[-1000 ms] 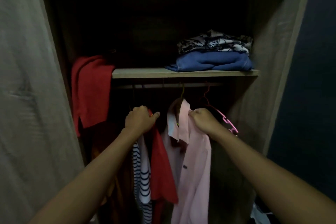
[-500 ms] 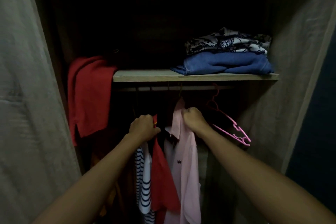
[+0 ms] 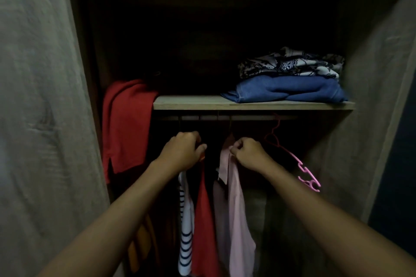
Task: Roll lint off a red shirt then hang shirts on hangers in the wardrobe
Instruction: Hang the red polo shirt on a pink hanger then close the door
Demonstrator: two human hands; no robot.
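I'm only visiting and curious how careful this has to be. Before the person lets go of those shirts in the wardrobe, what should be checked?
1. Pinch of right hand on pink shirt collar: ok.
2. Grip of left hand at the top of the red shirt: ok.
3. Pink shirt's hook seated on the rail: cannot tell, too dark.
4. The two shirts hang apart, untangled: ok.
5. A spare pink hanger hangs from the rail: ok.

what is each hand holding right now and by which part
Right hand pinches the pink shirt at its collar. Left hand grips the hanging red shirt at its top; the exact spot is hidden.
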